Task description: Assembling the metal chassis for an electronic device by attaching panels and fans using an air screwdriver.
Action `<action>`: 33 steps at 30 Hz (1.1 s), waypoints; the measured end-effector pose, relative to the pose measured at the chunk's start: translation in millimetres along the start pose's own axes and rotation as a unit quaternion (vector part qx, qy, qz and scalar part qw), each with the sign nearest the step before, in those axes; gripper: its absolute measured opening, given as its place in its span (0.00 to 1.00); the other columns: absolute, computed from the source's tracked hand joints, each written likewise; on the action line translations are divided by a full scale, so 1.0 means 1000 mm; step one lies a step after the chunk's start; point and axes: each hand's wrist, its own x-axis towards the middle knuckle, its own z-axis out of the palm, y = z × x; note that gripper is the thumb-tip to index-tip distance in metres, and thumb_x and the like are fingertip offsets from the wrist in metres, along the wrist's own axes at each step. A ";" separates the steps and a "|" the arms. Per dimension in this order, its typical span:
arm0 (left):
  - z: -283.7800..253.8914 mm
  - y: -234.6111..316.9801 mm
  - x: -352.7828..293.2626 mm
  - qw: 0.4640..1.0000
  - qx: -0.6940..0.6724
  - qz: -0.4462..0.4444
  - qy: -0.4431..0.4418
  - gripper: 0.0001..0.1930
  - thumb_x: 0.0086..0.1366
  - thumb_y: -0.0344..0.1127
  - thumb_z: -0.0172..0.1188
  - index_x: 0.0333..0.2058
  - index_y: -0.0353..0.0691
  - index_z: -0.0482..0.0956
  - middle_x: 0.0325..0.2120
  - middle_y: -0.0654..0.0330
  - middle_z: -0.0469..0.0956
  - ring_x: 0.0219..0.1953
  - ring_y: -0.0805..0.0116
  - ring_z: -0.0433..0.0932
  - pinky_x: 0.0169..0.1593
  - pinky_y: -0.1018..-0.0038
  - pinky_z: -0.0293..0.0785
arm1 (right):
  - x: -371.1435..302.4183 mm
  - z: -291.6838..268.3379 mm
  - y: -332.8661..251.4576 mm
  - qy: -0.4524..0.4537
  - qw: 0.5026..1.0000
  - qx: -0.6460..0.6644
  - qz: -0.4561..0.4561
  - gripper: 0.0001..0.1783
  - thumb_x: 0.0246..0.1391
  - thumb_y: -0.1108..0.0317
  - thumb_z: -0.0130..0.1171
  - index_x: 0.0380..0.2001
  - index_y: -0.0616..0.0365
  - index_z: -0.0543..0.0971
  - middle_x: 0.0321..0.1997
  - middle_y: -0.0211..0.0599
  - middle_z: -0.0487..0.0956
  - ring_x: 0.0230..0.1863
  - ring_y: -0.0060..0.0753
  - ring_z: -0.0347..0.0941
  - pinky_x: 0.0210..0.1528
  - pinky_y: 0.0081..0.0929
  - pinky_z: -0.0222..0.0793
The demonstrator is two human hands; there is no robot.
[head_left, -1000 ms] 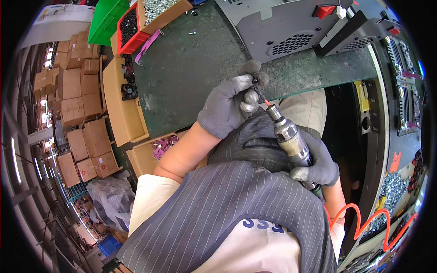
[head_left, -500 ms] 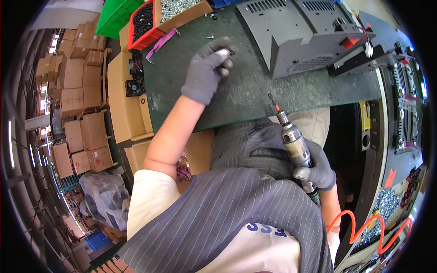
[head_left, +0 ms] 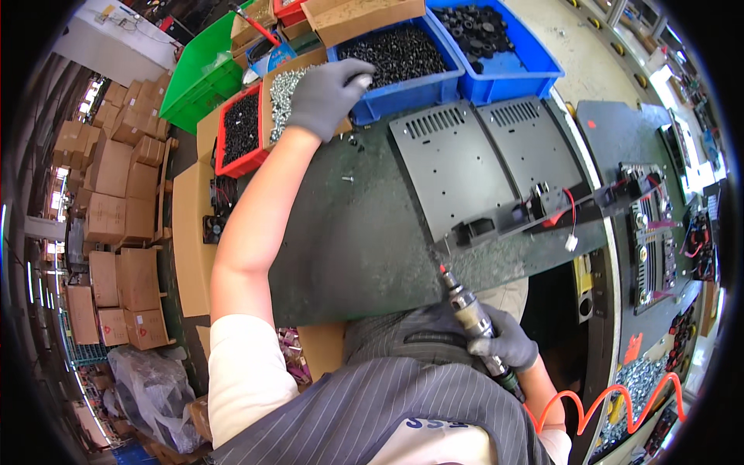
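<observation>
My left hand (head_left: 329, 97), in a grey glove, is over the front edge of the blue bin of black screws (head_left: 403, 58), beside the cardboard box of silver screws (head_left: 284, 97). Its fingers are curled together, and what they may hold is hidden. My right hand (head_left: 508, 342), gloved too, is wrapped around an air screwdriver (head_left: 469, 311) in front of my lap. The driver's bit points up at the near edge of the dark green tabletop (head_left: 364, 248). Just beyond the bit lies a grey sheet-metal housing (head_left: 457, 170) with slots, a red-and-black part and loose wires.
A red bin of black screws (head_left: 242, 133) and a green crate (head_left: 205, 89) stand at the far left. Another blue bin (head_left: 504, 81) holds black round parts. One loose screw (head_left: 348, 179) lies on the tabletop. An orange coiled hose (head_left: 577, 399) trails off to the right.
My left hand has moved away from me, from above the tabletop to the screw bins. The view has shifted so more bins show. The air screwdriver stays in my right hand.
</observation>
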 end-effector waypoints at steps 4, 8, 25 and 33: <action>0.020 -0.009 0.058 0.979 0.183 0.027 -0.084 0.18 0.57 0.43 0.58 0.45 0.44 0.77 0.39 0.55 0.79 0.41 0.56 0.78 0.46 0.68 0.72 | 0.008 0.004 -0.016 -0.008 0.999 0.034 0.010 0.40 0.32 0.58 0.70 0.49 0.67 0.68 0.37 0.30 0.72 0.37 0.23 0.65 0.44 0.20 0.60; 0.029 -0.014 0.084 0.956 0.161 -0.036 -0.243 0.17 0.57 0.40 0.58 0.45 0.43 0.76 0.32 0.57 0.79 0.30 0.64 0.78 0.36 0.70 0.73 | 0.014 0.003 -0.021 -0.018 0.996 0.085 0.009 0.40 0.34 0.60 0.69 0.51 0.67 0.66 0.31 0.30 0.72 0.26 0.18 0.66 0.30 0.15 0.62; -0.008 0.029 -0.017 0.791 -0.535 -0.288 -0.069 0.13 0.63 0.39 0.55 0.43 0.38 0.75 0.28 0.65 0.77 0.15 0.84 0.64 0.16 0.86 0.58 | 0.010 0.002 0.002 -0.033 0.995 0.077 -0.051 0.39 0.38 0.63 0.70 0.54 0.67 0.66 0.47 0.37 0.73 0.48 0.27 0.68 0.52 0.27 0.62; 0.032 0.087 -0.196 0.528 -0.739 -0.383 -0.169 0.16 0.65 0.44 0.52 0.42 0.36 0.71 0.21 0.66 0.70 0.14 0.83 0.60 0.14 0.87 0.53 | 0.001 0.015 -0.043 -0.043 0.997 0.006 -0.069 0.45 0.27 0.55 0.73 0.50 0.68 0.69 0.45 0.40 0.75 0.46 0.30 0.69 0.52 0.28 0.61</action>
